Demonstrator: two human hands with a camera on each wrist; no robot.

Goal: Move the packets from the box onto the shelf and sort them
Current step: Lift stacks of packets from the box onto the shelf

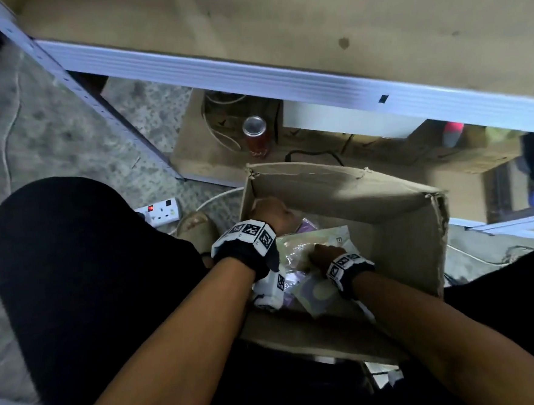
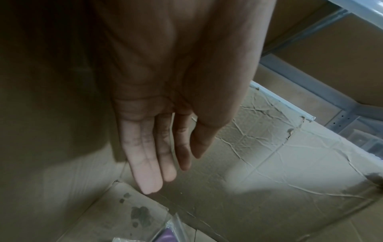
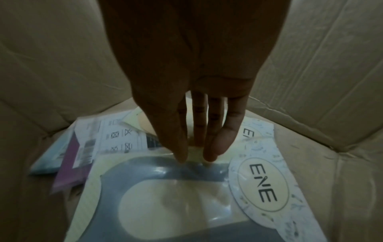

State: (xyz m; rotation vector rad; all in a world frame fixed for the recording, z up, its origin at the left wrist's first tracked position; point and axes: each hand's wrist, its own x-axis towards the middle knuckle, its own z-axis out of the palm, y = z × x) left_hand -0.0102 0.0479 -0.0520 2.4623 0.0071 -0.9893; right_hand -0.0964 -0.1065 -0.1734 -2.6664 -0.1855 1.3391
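both bare forearms fill the foreground of the head view, reaching into the open brown cardboard box (image 1: 347, 196) on the floor; the wide tan shelf board with a white metal edge (image 1: 282, 74) above it shows no packets on the part in view, so sorting seems barely begun. from the left wrist, the left hand (image 2: 165, 91) hangs with fingers straight and close together over the box's bare floor, holding nothing. from the right wrist, the right hand (image 3: 192, 73) lowers straight, slightly parted fingers (image 3: 219, 144) onto the top glossy plastic packet with a grey frame and cream oval label (image 3: 176, 196), thumb and fingertips about to pinch its edge. a purple packet (image 3: 70, 163) and a pale blue packet (image 3: 49, 162) lie beneath, all to be moved.
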